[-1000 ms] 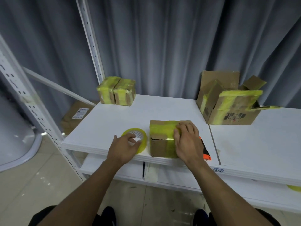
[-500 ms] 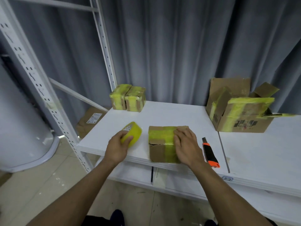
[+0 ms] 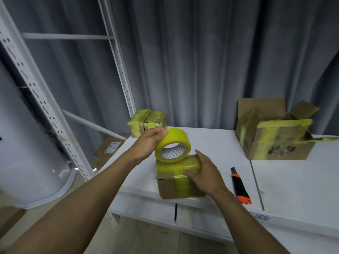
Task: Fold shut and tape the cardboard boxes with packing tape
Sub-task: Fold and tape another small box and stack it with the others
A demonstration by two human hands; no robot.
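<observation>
Both our hands are full. Our left hand [image 3: 146,143] grips the tape roll [image 3: 177,136] by its outer face, tilted just over the small box [image 3: 174,187]. Our right hand [image 3: 205,173] clasps that box's right end on the white shelf [image 3: 211,142]. A utility knife [image 3: 240,186] lies just right of it, and an open box [image 3: 275,143] sits farther right.
</observation>
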